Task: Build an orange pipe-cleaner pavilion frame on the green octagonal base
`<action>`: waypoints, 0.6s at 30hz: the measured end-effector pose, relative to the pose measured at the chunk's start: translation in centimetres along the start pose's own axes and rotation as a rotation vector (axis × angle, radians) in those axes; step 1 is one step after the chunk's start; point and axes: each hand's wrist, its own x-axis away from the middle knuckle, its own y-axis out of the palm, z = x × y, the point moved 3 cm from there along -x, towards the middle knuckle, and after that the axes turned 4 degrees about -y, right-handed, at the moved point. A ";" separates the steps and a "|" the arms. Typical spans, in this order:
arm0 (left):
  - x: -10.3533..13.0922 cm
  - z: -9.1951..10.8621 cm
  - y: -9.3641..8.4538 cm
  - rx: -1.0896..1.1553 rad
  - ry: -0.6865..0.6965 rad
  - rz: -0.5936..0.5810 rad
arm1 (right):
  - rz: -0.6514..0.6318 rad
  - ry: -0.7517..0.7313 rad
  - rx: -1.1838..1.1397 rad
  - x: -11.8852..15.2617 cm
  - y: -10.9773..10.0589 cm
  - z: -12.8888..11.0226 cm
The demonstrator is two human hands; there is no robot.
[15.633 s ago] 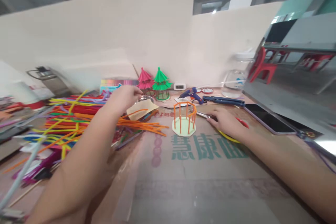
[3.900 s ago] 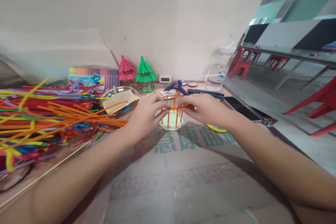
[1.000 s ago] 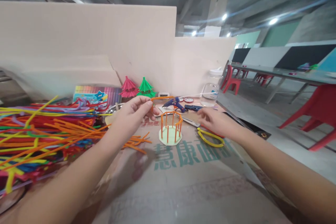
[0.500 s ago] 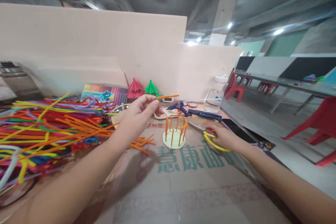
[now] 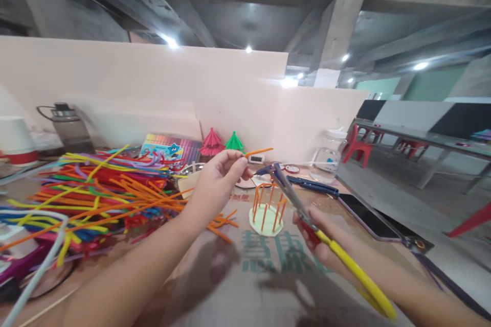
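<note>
My left hand (image 5: 228,173) pinches a short orange pipe cleaner (image 5: 259,152) whose end sticks out to the right. My right hand (image 5: 316,237) holds scissors with yellow and red handles (image 5: 355,273), raised with the blades pointing up and to the left. Between and below the hands, a pale green disc (image 5: 266,230) lies on the cardboard, with several upright orange posts around its rim and orange pieces across some of their tops. The scissor blades pass in front of part of a blue glue gun (image 5: 264,169).
A heap of coloured pipe cleaners (image 5: 103,199) covers the left side, with cut orange pieces (image 5: 222,225) beside it. Behind stand pink (image 5: 211,143) and green (image 5: 234,143) paper trees. A phone (image 5: 368,217) and a clear jug (image 5: 328,158) are on the right.
My right hand has lifted the scissors off the cardboard and turned them upward. My left hand still pinches the orange piece. The view has tilted up and shifted left.
</note>
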 end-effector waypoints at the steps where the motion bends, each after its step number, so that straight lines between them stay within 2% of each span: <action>1: 0.1 -0.1 0.1 0.010 -0.001 -0.006 | -0.038 0.001 -0.022 -0.3 0.6 -0.2; 3: 0.2 -0.6 0.4 0.031 -0.005 -0.036 | -0.061 -0.002 -0.050 -1.1 1.2 -0.1; 9: 0.8 -2.0 1.9 -0.061 -0.021 -0.149 | 0.009 -0.034 -0.083 -2.4 1.9 1.1; 18: 1.5 -2.5 2.4 -0.184 -0.032 -0.223 | 0.059 -0.045 -0.063 -2.9 2.2 0.5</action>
